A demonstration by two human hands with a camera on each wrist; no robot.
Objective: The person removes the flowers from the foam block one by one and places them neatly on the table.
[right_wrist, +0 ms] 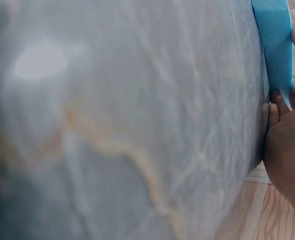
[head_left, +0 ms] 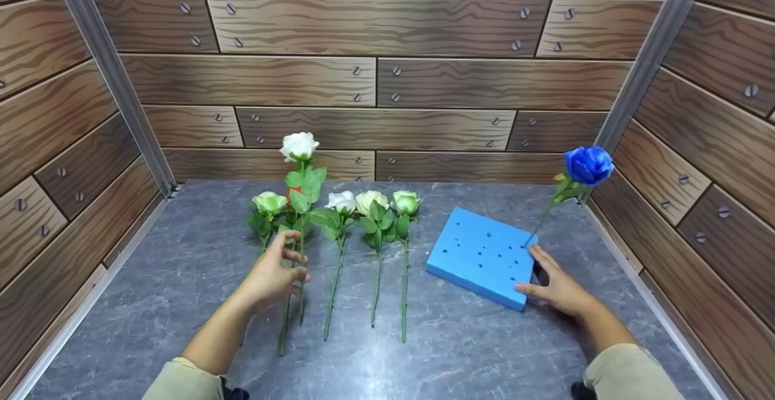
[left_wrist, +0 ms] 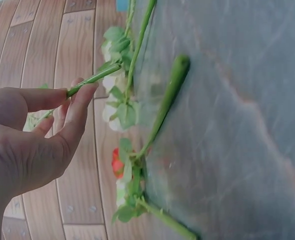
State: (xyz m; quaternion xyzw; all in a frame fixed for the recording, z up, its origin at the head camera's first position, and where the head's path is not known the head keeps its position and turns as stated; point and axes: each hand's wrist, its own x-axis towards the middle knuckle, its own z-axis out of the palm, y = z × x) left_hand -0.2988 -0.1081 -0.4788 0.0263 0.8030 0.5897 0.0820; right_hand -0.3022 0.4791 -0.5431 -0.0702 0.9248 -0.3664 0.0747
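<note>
In the head view my left hand pinches the thin green stem of an upright white rose. In the left wrist view the lower end of that stem sticks out past the thumb and fingertips. My right hand grips the right-hand corner of a blue foam block dotted with small holes, thumb on its near part and fingers along its right side. A blue rose stands in a hole near the block's far right corner, leaning right.
Left of the block lie a white rose, a cream rose and a pale green rose. Behind the left hand are another greenish rose and a partly hidden red one. Wood-patterned walls enclose the grey tabletop.
</note>
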